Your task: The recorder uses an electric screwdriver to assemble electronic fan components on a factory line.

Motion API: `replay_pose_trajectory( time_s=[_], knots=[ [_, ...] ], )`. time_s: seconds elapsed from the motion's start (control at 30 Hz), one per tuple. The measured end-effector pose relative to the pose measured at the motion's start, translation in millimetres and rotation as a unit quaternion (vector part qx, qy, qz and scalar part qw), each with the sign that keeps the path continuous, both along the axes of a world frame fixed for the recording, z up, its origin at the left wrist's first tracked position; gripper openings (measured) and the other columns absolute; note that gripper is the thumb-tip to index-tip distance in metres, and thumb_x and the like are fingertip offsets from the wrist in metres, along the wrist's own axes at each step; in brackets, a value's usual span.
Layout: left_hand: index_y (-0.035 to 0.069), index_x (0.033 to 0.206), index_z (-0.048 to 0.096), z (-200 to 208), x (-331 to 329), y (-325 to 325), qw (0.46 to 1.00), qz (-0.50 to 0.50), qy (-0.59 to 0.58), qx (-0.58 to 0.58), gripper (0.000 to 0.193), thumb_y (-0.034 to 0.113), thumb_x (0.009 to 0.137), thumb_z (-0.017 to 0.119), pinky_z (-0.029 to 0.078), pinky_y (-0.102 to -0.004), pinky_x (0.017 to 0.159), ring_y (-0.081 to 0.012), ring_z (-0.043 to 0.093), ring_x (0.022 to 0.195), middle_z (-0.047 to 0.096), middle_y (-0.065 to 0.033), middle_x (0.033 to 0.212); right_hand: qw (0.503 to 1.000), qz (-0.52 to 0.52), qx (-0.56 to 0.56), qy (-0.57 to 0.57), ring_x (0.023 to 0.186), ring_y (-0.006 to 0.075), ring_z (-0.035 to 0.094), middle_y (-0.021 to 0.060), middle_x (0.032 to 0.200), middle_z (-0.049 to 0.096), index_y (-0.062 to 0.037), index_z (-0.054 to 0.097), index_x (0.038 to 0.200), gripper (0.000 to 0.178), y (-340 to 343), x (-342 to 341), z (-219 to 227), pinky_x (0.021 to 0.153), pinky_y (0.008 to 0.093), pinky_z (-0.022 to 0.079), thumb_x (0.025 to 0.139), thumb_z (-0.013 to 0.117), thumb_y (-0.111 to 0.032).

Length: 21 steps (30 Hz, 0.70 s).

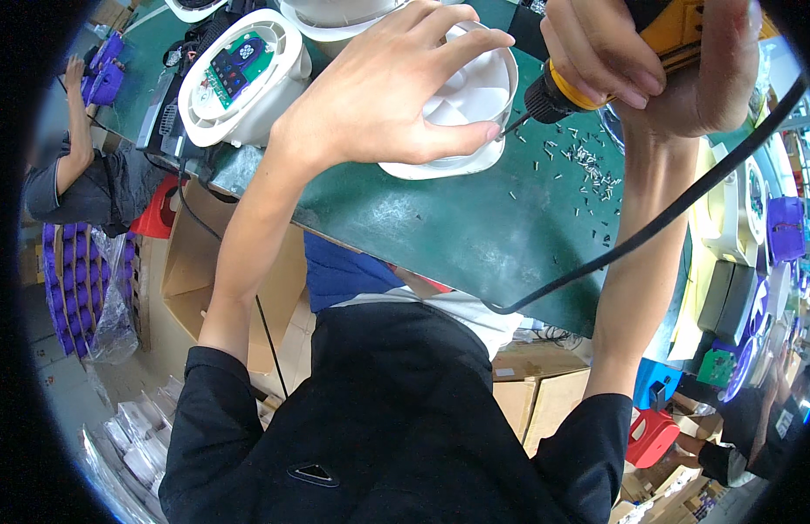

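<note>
My left hand reaches over a white round housing with fan-like blades inside. Its fingers are spread across the top and its thumb presses by the right rim, steadying the part. Much of the housing is hidden under that hand. In my right hand is a yellow and black power screwdriver, held with the fingers wrapped around its body. The bit points left and down, its tip at the housing's rim beside my left thumb. Whether a screw sits at the tip I cannot tell.
Many loose small screws lie on the green bench mat. A white housing with a green circuit board stands at the left. A black cable loops past my right forearm. A cardboard box sits below; another person is at left.
</note>
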<state>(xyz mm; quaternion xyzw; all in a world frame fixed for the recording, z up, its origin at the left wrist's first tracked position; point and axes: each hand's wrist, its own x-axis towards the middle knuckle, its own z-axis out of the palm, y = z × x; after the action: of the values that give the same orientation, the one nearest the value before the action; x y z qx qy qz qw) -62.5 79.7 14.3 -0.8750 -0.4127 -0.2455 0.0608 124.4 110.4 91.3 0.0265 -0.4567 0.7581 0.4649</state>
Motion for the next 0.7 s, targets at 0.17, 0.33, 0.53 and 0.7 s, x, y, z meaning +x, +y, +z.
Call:
replay_pose_trajectory(
  time_s=[0.17, 0.33, 0.53, 0.7],
  knots=[
    [0.008, 0.139, 0.057, 1, 2, -1, 1.0, 0.005, 0.001, -0.011, 0.07, 0.04, 0.08, 0.076, 0.045, -0.0488, 0.107, -0.0416, 0.053, 0.128, 0.053, -0.0196, 0.14, 0.94, -0.087, 0.264, -0.198, 0.034, 0.0102, 0.045, 0.0004, 0.05, 0.048, -0.006, 0.046, 0.099, 0.053, 27, 30, 9, 0.035, 0.0228, 0.04, 0.103, 0.052, -0.059],
    [0.014, 0.141, 0.056, -5, -1, -2, 1.0, 0.022, -0.006, -0.009, 0.068, 0.04, 0.081, 0.075, 0.041, -0.0511, 0.113, -0.0421, 0.049, 0.135, 0.05, -0.0182, 0.148, 0.875, -0.163, 0.39, -0.237, 0.033, 0.0097, 0.046, -0.0006, 0.049, 0.048, -0.0042, 0.047, 0.097, 0.049, 38, 41, 16, 0.033, 0.0237, 0.041, 0.103, 0.055, -0.052],
    [0.016, 0.143, 0.055, 1, 0, -11, 1.0, 0.023, -0.001, -0.011, 0.069, 0.04, 0.081, 0.075, 0.038, -0.0515, 0.116, -0.0416, 0.043, 0.143, 0.047, -0.0182, 0.153, 0.849, -0.216, 0.409, -0.255, 0.034, 0.0092, 0.046, -0.0011, 0.049, 0.047, -0.0042, 0.048, 0.1, 0.048, 41, 48, 19, 0.035, 0.0229, 0.043, 0.104, 0.053, -0.052],
    [0.016, 0.143, 0.055, -2, -6, -26, 0.997, 0.061, 0.047, 0.01, 0.069, 0.037, 0.081, 0.077, 0.039, -0.0519, 0.116, -0.0409, 0.046, 0.14, 0.048, -0.0178, 0.152, 0.831, -0.259, 0.414, -0.266, 0.034, 0.0089, 0.046, -0.0014, 0.049, 0.046, -0.0041, 0.049, 0.101, 0.048, 42, 51, 22, 0.036, 0.0223, 0.045, 0.105, 0.051, -0.052]
  ],
)
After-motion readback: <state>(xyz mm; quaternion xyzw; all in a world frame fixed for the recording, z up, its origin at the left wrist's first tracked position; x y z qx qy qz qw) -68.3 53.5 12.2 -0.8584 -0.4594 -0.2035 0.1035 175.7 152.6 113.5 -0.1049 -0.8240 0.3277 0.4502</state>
